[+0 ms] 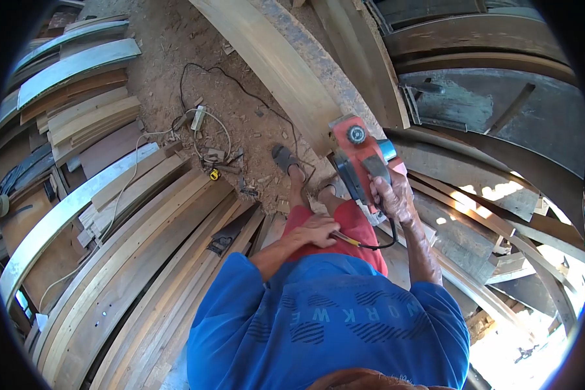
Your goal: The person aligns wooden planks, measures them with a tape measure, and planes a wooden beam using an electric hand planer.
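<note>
So the red power planer (359, 153) is right at the near end of a long pale board (286, 78), and the right hand (394, 196) is wrapped around its handle. The sole of the planer faces away from the camera, so I can't tell if it's actually touching the wood. The far end of the board runs off the top of the frame. Down and left from the planer, by the red shorts (361, 227), the left hand (318, 231) has its fingers curled around something slim with a yellow bit on it. Most of that is buried in the grip, so I can't say what it is. A dark cord (394, 235) loops from the back of the planer toward that same hand, and I can't make out how the two meet. Well left of the planer there's a white power strip (199, 118) on the dusty floor, plus a yellow tape measure (214, 174) just below it. One sandal (284, 158) shows pretty clearly left of the planer; the other foot is partly tucked behind the tool. Further left are stacked planks (97, 127), cut off by the dark lens edge. Way below and right of the planer, glare (510, 357) washes out the detail.
</note>
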Demonstrator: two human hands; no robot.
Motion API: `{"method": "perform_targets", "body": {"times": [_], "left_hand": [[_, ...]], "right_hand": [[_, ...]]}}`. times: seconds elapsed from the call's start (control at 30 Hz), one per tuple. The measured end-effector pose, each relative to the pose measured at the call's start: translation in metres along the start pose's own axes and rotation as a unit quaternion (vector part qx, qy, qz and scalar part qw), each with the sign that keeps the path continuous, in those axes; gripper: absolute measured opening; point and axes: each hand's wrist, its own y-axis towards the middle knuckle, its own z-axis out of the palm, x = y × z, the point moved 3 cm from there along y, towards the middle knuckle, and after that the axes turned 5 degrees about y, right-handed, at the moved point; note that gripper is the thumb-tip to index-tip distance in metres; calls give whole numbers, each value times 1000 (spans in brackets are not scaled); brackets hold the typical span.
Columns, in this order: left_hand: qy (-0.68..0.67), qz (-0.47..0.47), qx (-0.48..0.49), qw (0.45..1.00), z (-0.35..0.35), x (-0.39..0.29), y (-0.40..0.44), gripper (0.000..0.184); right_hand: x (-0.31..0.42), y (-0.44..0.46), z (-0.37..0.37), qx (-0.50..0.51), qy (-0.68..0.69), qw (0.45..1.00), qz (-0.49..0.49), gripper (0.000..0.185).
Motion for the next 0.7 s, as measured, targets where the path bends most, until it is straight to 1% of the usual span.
{"method": "perform_targets", "body": {"times": [0.07,0.13,0.2,0.3,0.4,0.5,0.6,0.7], "left_hand": [[69,-70,-7,995,-17,28,-24,19],[106,-185,-60,975,-5,80,-55,19],[129,-275,-65,951,-24,97,-79,19],[86,-381,-100,915,-35,101,-94,25],[80,-398,-92,909,-24,102,-96,32],[26,-416,-93,904,-18,101,-93,29],[2,-445,-84,892,-15,97,-93,33],[-5,-443,-80,893,-14,100,-95,36]], "right_hand": [[-8,-3,-3,8,-29,999,-23,55],[-17,-4,-12,15,-58,998,-12,56],[-24,-1,-18,35,-88,995,-11,57],[-21,2,-19,39,-118,992,-24,62],[-5,10,-10,34,-116,992,-46,66],[-12,22,-8,60,-117,991,-12,64],[-5,33,0,48,-103,993,-17,63],[0,44,8,37,-86,995,-21,63]]}}
